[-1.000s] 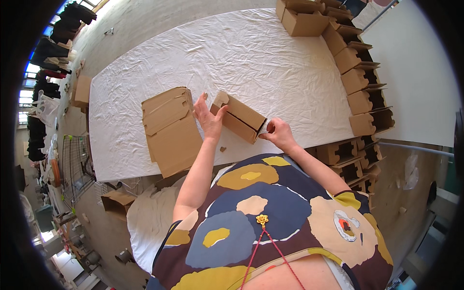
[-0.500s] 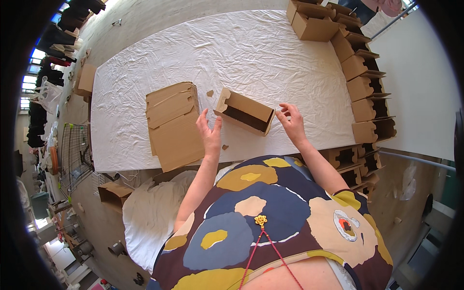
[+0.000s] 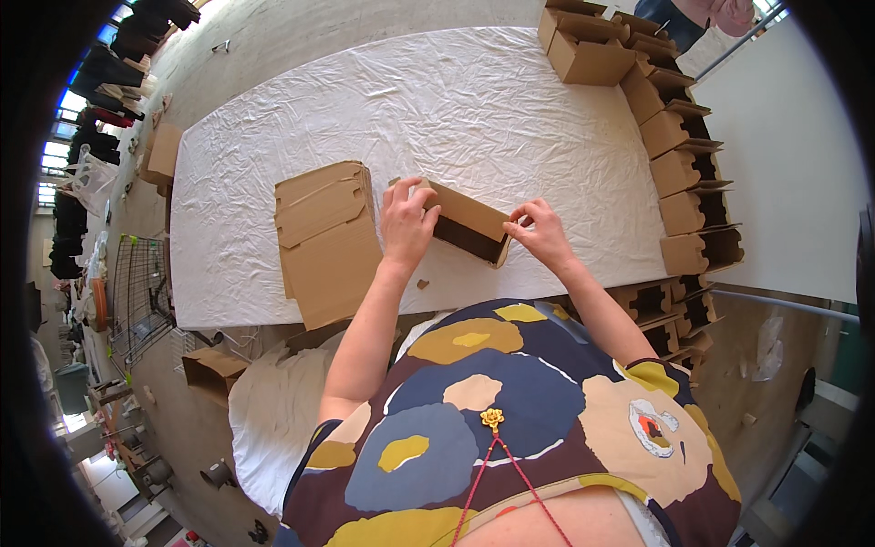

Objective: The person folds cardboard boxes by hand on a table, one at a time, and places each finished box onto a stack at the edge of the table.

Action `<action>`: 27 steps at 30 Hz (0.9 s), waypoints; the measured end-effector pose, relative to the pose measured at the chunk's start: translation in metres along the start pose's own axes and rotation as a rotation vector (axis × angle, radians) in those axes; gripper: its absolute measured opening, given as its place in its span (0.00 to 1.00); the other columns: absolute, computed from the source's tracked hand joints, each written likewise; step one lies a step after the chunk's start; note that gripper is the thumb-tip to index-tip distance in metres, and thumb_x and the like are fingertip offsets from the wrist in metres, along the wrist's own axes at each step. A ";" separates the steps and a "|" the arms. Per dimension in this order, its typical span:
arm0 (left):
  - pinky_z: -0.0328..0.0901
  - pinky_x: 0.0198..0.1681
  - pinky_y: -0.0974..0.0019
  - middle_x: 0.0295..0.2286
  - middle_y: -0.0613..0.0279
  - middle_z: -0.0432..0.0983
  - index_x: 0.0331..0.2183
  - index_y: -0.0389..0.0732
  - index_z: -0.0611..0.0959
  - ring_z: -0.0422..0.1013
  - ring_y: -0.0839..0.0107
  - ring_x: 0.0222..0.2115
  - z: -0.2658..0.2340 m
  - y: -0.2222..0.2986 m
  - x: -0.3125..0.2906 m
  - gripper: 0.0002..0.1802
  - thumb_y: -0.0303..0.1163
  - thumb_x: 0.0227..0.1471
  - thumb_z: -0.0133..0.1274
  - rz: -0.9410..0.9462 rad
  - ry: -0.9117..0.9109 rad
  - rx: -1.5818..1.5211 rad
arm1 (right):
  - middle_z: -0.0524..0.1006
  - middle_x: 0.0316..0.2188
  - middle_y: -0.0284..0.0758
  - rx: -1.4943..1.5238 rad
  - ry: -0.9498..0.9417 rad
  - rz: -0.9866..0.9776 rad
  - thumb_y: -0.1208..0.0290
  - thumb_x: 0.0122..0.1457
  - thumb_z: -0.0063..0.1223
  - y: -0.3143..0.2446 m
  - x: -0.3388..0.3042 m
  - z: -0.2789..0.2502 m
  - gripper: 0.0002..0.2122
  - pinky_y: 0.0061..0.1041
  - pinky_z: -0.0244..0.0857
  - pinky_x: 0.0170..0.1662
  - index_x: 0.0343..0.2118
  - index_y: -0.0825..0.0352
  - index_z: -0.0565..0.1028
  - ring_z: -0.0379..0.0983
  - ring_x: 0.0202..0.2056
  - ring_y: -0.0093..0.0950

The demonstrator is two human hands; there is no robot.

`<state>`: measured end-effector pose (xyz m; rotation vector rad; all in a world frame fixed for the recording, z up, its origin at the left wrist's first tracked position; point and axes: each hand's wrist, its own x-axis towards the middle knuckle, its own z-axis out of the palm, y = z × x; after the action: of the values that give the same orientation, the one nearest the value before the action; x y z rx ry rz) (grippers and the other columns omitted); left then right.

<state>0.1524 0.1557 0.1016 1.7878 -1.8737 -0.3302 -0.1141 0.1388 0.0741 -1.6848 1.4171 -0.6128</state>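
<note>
A small open-topped brown cardboard box [image 3: 469, 208] lies at a slant on the white-clothed table [image 3: 437, 100], its dark inside showing. My left hand [image 3: 407, 221] curls its fingers over the box's left end and hides most of that end. At the right end, the thumb and fingers of my right hand [image 3: 541, 232] pinch the upper corner. Left of the box lies a stack of flat, folded cardboard blanks [image 3: 325, 239], apart from my left hand. A small cardboard scrap [image 3: 423, 284] rests on the cloth between my left forearm and the box.
Along the table's right edge stands a row of made-up cardboard boxes [image 3: 681, 213], with more boxes [image 3: 665, 305] below it. A white panel [image 3: 788, 164] is beyond them. At left are a wire rack [image 3: 141, 296] and another cardboard box [image 3: 215, 372] under the table's near edge.
My left hand has moved up and right onto the box's left end, closing its fingers there. My right hand has shifted slightly left and now pinches the right end.
</note>
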 end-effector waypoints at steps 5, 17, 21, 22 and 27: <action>0.64 0.54 0.55 0.52 0.56 0.69 0.55 0.49 0.74 0.66 0.53 0.53 0.001 0.006 0.035 0.33 0.32 0.44 0.63 -0.182 -0.270 0.030 | 0.72 0.46 0.37 -0.476 -0.055 -0.023 0.62 0.44 0.68 -0.034 0.017 0.004 0.20 0.36 0.67 0.52 0.40 0.63 0.77 0.67 0.52 0.35; 0.67 0.48 0.45 0.42 0.45 0.77 0.56 0.47 0.71 0.73 0.44 0.44 0.020 -0.026 0.023 0.29 0.25 0.51 0.44 -0.341 -0.237 0.014 | 0.76 0.42 0.41 -0.846 -0.136 -0.141 0.73 0.54 0.51 -0.031 0.041 0.050 0.12 0.39 0.70 0.46 0.41 0.67 0.75 0.75 0.44 0.41; 0.67 0.45 0.43 0.37 0.44 0.79 0.55 0.51 0.73 0.74 0.42 0.40 0.025 -0.042 0.015 0.27 0.28 0.52 0.45 -0.375 -0.200 -0.041 | 0.79 0.34 0.47 -0.482 -0.064 -0.176 0.67 0.57 0.47 -0.022 0.047 0.025 0.10 0.47 0.70 0.43 0.34 0.67 0.77 0.76 0.39 0.49; 0.67 0.45 0.44 0.37 0.44 0.79 0.55 0.52 0.73 0.74 0.42 0.40 0.023 -0.041 0.016 0.27 0.28 0.52 0.45 -0.395 -0.223 -0.030 | 0.79 0.34 0.44 -0.419 -0.079 -0.157 0.62 0.59 0.49 -0.017 0.050 0.018 0.11 0.47 0.70 0.42 0.30 0.65 0.78 0.76 0.39 0.47; 0.68 0.47 0.46 0.37 0.45 0.80 0.55 0.53 0.72 0.74 0.44 0.42 0.013 -0.043 0.026 0.27 0.32 0.51 0.48 -0.400 -0.362 0.071 | 0.80 0.33 0.41 -0.374 0.012 0.064 0.52 0.59 0.53 -0.008 0.057 0.012 0.17 0.41 0.70 0.42 0.30 0.63 0.81 0.76 0.38 0.44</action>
<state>0.1824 0.1234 0.0743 2.2731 -1.7556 -0.7867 -0.0862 0.0879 0.0660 -1.9140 1.6643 -0.3359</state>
